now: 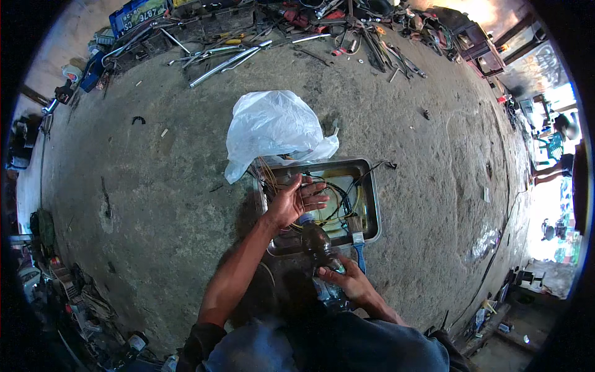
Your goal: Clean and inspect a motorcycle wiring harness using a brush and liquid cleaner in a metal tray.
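Observation:
My right hand (352, 282) is wrapped round a clear plastic bottle (317, 242) with dark contents. The bottle tilts forward, its neck over a rectangular metal tray (374, 211) on the floor. Close above that neck my left hand (300, 201) is open, palm turned up and fingers apart; whether it touches the bottle I cannot tell. Inside the tray lie yellow and black wires (341, 192) and some pale liquid. A paintbrush (359, 248) with a blue handle leans on the tray's near right edge. Just beyond the tray sits a white plastic bag (273, 124).
Wrenches and long metal bars (229, 62) lie along the far side, with a heap of more tools (378, 46) to their right. Clutter (74, 291) lines the left wall. A person's legs (553, 170) show by the bright doorway at right.

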The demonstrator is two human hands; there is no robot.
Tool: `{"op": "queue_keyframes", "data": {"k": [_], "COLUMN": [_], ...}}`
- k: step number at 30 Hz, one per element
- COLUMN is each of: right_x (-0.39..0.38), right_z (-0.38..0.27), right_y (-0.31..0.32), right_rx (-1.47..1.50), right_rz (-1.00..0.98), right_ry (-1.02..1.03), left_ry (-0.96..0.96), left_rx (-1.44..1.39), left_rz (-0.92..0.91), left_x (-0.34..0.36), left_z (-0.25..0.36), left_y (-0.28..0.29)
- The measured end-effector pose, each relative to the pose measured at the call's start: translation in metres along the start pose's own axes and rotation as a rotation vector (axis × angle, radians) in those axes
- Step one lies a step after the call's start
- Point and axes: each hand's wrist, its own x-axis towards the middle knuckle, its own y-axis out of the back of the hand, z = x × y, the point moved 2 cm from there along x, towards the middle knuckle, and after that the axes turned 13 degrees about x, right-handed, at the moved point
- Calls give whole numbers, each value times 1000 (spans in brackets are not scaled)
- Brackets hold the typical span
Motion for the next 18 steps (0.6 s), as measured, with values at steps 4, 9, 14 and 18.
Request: {"op": "queue_keyframes", "data": {"k": [4, 9, 14, 18], "right_x": [5, 4, 5, 5], "right_z": [1, -11, -13, -10], "right_y": [1, -2, -6, -4], "right_rx": [18, 12, -26, -2], "right_rz": [21, 8, -6, 1], "right_ry": [56, 107, 108, 114], "left_ry": [18, 1, -1, -9], "left_rx": [-21, 16, 37, 65], "left_rz": [-9, 44, 2, 50], "left_x": [-1, -3, -4, -5], "left_z": [-2, 2, 2, 2], "left_y": [0, -20, -19, -26]}}
